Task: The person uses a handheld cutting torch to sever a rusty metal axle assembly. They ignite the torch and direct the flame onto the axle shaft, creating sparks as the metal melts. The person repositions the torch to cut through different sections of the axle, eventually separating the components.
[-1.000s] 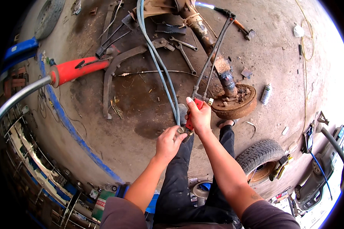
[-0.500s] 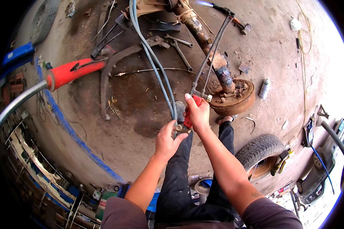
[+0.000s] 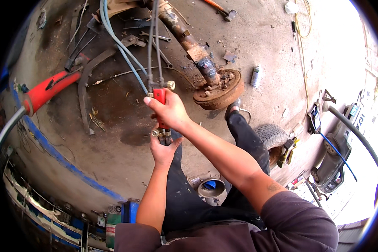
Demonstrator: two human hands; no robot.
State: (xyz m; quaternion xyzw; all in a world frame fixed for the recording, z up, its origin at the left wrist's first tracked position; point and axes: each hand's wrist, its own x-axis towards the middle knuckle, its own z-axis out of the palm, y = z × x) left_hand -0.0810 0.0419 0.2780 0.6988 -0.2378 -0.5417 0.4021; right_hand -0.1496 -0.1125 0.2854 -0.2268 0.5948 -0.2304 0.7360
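A cutting torch with a red handle (image 3: 159,95) stands nearly straight up the picture. Its metal tubes run away from me, and the tip lies beyond the upper edge. My right hand (image 3: 170,112) is wrapped round the handle, just below the brass knob (image 3: 170,85). Lower down, my left hand (image 3: 162,150) grips the torch's rear end, at the brass valve (image 3: 156,132) and hose fittings. Two grey-blue hoses (image 3: 121,45) pass left of the tubes. To the right of the torch lies a rusty axle tube (image 3: 185,35) ending in a brake drum (image 3: 219,95).
A red cylindrical jack handle (image 3: 52,89) and a bent metal arm (image 3: 86,82) lie at left. Wrenches (image 3: 161,53), a hammer (image 3: 222,11) and a spray can (image 3: 255,76) are on the floor. A tyre (image 3: 272,138) lies right; a metal pot (image 3: 211,187) stands between my legs.
The view has shifted right. The torch has swung more upright in the picture, and its lit tip has left the view. My left hand has closed on the torch's rear end.
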